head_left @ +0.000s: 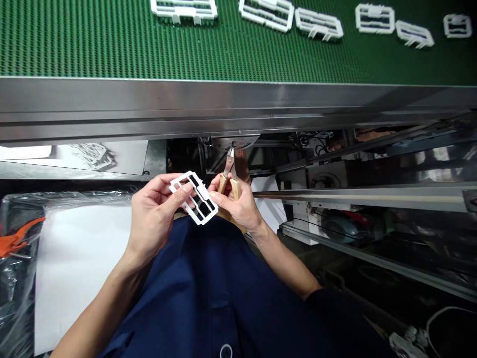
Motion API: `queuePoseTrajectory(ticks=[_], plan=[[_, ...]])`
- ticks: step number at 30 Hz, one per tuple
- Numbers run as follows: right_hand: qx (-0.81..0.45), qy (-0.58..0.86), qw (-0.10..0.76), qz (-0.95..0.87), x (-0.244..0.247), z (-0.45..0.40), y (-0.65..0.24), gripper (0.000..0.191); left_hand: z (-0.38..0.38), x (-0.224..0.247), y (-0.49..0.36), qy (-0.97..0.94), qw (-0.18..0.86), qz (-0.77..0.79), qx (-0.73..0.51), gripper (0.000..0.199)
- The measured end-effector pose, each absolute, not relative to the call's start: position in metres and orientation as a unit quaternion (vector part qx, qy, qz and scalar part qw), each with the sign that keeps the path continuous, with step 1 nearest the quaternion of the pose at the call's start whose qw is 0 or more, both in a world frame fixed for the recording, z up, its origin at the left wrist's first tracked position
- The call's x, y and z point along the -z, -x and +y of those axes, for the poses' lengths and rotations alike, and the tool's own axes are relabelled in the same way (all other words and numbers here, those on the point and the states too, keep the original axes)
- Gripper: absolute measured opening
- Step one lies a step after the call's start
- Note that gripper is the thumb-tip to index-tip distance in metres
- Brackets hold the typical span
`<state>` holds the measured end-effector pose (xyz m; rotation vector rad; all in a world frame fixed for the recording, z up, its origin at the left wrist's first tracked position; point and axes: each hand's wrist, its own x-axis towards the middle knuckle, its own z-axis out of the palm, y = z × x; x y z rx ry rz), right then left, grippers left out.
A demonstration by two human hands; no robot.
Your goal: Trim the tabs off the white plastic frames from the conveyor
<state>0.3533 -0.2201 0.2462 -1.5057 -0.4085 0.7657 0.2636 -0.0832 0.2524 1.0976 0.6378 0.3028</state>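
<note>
Left hand (155, 210) pinching slotted frame (203, 193), right hand (242, 206) gripping metal pliers (229, 161)

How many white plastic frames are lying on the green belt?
6. On the green belt, left to right: one frame, then two frames close together, then two more frames, one frame far right. More may lie outside view.

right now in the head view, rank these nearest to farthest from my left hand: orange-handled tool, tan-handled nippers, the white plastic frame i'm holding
1. White plastic frame: in the left hand itself.
2. Tan-handled nippers: just to its right, in the right hand.
3. Orange-handled tool: away at the left edge.
</note>
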Motion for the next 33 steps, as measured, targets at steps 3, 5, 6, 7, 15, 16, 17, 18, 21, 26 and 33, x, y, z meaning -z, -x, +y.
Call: queuePoseTrajectory(ticks=[3, 5, 6, 7, 15, 16, 17, 18, 21, 26, 33], plan=[[-0.337, 0.655, 0.651, -0.184, -0.247, -0.22, -0.353, 0.016, -0.084, -0.255, -0.262, -0.522, 0.788, 0.294, -0.143, 0.024], [-0.341, 0.653, 0.65, -0.185, -0.248, -0.22, -0.352, 0.017, -0.084, -0.256, -0.26, -0.526, 0.784, 0.294, -0.147, 0.024], [-0.344, 0.654, 0.648, -0.186, -0.248, -0.22, -0.352, 0.018, -0.085, -0.257, -0.26, -0.528, 0.782, 0.294, -0.149, 0.024], [-0.345, 0.655, 0.646, -0.186, -0.249, -0.22, -0.352, 0.019, -0.085, -0.258, -0.26, -0.531, 0.781, 0.294, -0.15, 0.024], [-0.344, 0.652, 0.648, -0.191, -0.249, -0.221, -0.351, 0.016, -0.087, -0.262, -0.258, -0.535, 0.78, 0.29, -0.145, 0.023], [-0.344, 0.652, 0.648, -0.192, -0.248, -0.221, -0.351, 0.016, -0.087, -0.262, -0.258, -0.534, 0.781, 0.291, -0.145, 0.023], [-0.344, 0.652, 0.648, -0.193, -0.247, -0.221, -0.35, 0.016, -0.088, -0.261, -0.257, -0.533, 0.781, 0.291, -0.148, 0.024], [-0.343, 0.651, 0.649, -0.194, -0.247, -0.221, -0.35, 0.017, -0.088, -0.261, -0.257, -0.532, 0.781, 0.291, -0.15, 0.024], [-0.347, 0.647, 0.65, -0.198, -0.246, -0.222, -0.35, 0.018, -0.088, -0.262, -0.257, -0.528, 0.782, 0.291, -0.154, 0.025], [-0.356, 0.644, 0.651, -0.185, -0.245, -0.221, -0.349, 0.019, -0.089, -0.264, -0.257, -0.505, 0.793, 0.309, -0.145, 0.025], [-0.389, 0.577, 0.707, -0.127, -0.245, -0.218, -0.35, 0.022, -0.092, -0.264, -0.255, -0.463, 0.807, 0.332, -0.154, 0.024]])
